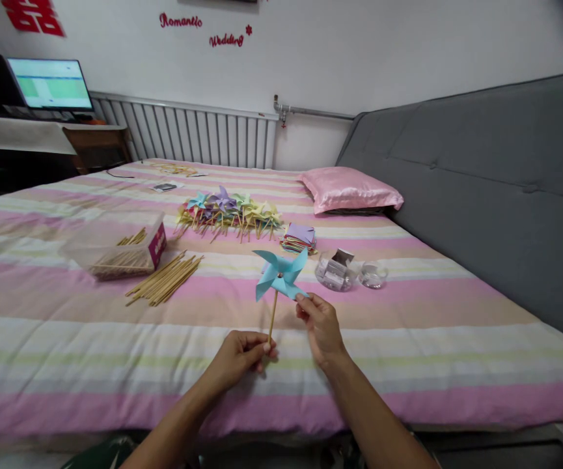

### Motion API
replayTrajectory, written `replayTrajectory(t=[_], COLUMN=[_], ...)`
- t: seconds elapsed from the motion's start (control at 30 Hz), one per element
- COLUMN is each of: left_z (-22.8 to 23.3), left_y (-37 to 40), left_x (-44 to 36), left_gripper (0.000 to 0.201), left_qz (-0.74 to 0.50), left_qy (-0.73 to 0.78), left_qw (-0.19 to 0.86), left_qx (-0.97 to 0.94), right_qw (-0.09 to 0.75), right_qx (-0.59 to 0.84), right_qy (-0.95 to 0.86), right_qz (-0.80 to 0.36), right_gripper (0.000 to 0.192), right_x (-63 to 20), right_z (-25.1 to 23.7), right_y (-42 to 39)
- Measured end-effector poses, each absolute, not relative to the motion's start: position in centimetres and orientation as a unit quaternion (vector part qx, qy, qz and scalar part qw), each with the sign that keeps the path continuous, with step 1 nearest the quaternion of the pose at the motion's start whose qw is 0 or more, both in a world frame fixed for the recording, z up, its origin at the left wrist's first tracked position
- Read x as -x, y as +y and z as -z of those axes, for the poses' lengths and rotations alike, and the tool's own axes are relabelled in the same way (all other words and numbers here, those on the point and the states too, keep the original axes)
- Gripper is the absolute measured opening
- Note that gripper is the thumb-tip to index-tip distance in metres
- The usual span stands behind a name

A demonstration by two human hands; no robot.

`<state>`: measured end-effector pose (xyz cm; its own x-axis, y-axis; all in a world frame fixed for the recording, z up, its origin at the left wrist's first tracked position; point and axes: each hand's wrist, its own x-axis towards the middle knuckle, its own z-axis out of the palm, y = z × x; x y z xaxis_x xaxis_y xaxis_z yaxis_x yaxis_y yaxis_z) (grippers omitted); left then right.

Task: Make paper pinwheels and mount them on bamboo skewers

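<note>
The left hand (240, 355) is coming in from 7 o'clock with the forearm stretched forward, and its fingers are closing narrowly around the lower end of a thin wooden stick (273, 317), which is standing almost upright. The right hand (319, 326) is reaching in from 5 o'clock, wrist bent slightly up, and its thumb and forefinger are pinching the lower right blade of the blue paper pinwheel (280, 274) that is sitting on top of the stick. The pinwheel is floating above the striped bed cover (408, 339), just at 12 o'clock from both hands.

At 10 o'clock from the hands, a loose bundle of bare sticks (164, 281) is lying on the cover, and just beyond it a clear plastic box (118, 249) is holding more sticks. At 12 o'clock, further away, a pile of finished pinwheels (230, 212) in many colours is lying, and near it, at 1 o'clock, a small stack of coloured paper squares (299, 237). At 2 o'clock a clear round container (336, 271) and its lid (373, 275) are resting side by side. A pink pillow (349, 189) is lying behind them, beside the grey headboard (486, 176).
</note>
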<state>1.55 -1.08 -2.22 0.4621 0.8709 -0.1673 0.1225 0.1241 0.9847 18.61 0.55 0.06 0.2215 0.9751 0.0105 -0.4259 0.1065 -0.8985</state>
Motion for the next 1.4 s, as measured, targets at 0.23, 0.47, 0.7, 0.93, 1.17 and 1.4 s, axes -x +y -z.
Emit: replayTrajectory(t=[0.23, 0.47, 0.7, 0.93, 1.17, 1.4], left_z=[2.5, 2.1, 1.3, 1.1, 1.1, 1.2], left_y=[-1.0, -1.0, -1.1, -1.1, -1.2, -1.0], left_x=[-1.6, -1.6, -1.4, -1.4, -1.4, -1.4], left_gripper=[0.037, 0.041, 0.040, 0.038, 0.040, 0.033], left_qz=[-0.304, -0.333, -0.387, -0.379, -0.373, -0.386], left_qy=[0.421, 0.448, 0.483, 0.481, 0.483, 0.506], left_qw=[0.628, 0.624, 0.607, 0.605, 0.608, 0.576], left_qx=[-0.580, -0.547, -0.499, -0.509, -0.508, -0.512], right_qw=[0.696, 0.687, 0.665, 0.657, 0.645, 0.651], right_qx=[0.397, 0.381, 0.398, 0.400, 0.410, 0.413], right_qy=[-0.324, -0.326, -0.326, -0.323, -0.327, -0.321], right_qz=[-0.503, -0.525, -0.541, -0.551, -0.556, -0.550], right_gripper=[0.027, 0.024, 0.019, 0.017, 0.017, 0.017], right_x=[-19.1, -18.9, -18.7, -18.6, -18.4, -18.5], right_z=[-0.3, -0.5, -0.3, -0.2, -0.3, -0.2], right_y=[0.7, 0.4, 0.3, 0.3, 0.2, 0.3])
